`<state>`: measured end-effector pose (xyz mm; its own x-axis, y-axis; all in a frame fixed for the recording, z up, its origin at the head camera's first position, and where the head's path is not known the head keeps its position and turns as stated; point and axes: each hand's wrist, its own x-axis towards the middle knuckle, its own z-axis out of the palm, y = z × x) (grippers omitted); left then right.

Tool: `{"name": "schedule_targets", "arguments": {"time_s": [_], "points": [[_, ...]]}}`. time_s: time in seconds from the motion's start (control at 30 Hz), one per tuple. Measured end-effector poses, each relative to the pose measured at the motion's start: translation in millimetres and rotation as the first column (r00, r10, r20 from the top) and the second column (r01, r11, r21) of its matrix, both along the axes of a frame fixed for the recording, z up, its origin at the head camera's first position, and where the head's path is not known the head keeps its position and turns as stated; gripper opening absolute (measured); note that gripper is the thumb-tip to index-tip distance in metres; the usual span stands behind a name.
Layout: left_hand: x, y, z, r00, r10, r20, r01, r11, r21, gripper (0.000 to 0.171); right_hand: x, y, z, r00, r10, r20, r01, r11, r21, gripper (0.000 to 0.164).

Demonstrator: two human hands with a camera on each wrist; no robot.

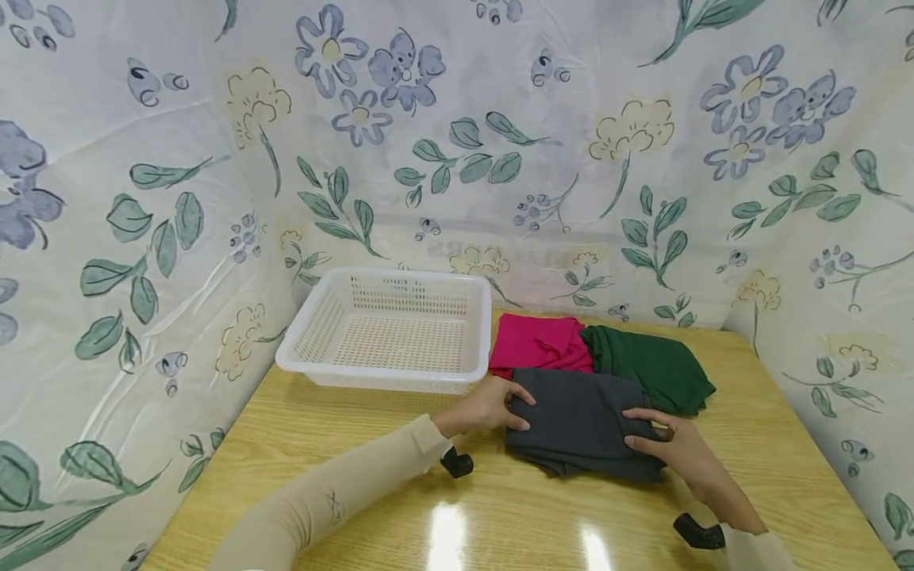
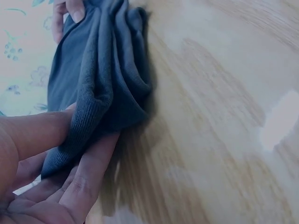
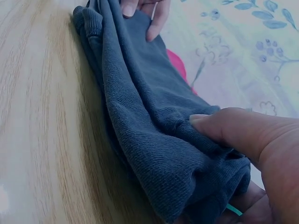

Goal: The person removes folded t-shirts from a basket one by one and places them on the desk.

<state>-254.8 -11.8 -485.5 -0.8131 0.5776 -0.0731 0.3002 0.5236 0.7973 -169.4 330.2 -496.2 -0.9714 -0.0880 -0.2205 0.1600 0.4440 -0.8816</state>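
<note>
A folded dark grey garment lies on the table in layers, with ribbed edging showing in the left wrist view. My left hand grips its left edge, thumb above and fingers tucked beneath the cloth. At the opposite edge my right hand holds the garment, its thumb pressing on top while the other fingers go under the folds. Those lower fingertips are hidden by the fabric. Behind the grey garment lie a folded bright pink cloth and a folded dark green cloth.
A white perforated plastic basket stands at the back left of the wooden table, with nothing in it. Floral sheeting hangs behind the table and on both sides. Black wrist mounts stick out below the wrists.
</note>
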Motion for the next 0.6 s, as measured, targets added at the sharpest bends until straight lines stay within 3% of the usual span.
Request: {"name": "schedule_targets", "arguments": {"time_s": [0.6], "points": [[0.4, 1.5, -5.3, 1.0, 0.017, -0.002, -0.017, 1.0, -0.021, 0.034, -3.1, -4.5, -3.3, 1.0, 0.016, -0.027, -0.013, 0.997, 0.08, 0.061]]}}
